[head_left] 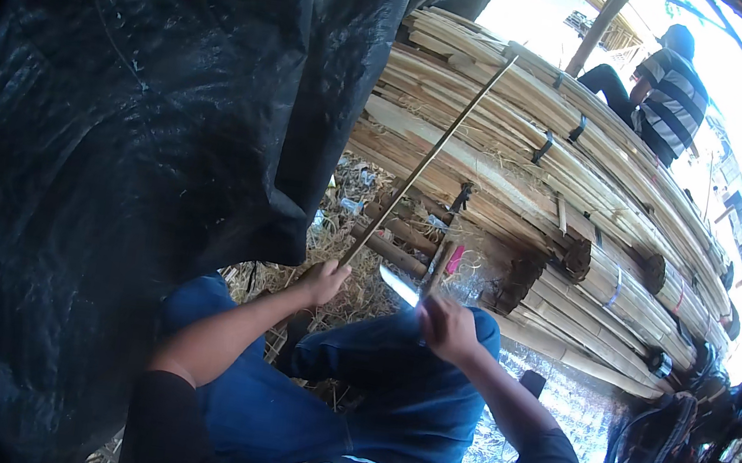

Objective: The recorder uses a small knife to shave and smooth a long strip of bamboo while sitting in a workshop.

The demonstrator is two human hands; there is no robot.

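My left hand point(324, 283) is closed around the lower end of a long, thin bamboo strip point(432, 157). The strip slants up and away to the right, its far end over the stacked strips. In my right hand point(447, 328), above my right knee, is a knife point(399, 285). Its bright blade points left toward the strip, with a visible gap between them. The fingers hide the knife's handle. A short upright piece of wood point(438, 268) stands just beyond the right hand; whether they touch, I cannot tell.
Tied bundles of bamboo strips point(530, 163) are stacked ahead and to the right. A black plastic sheet point(162, 110) hangs close on the left. Shavings and litter point(352, 196) cover the ground. Another person point(675, 94) in a striped shirt sits beyond the stack.
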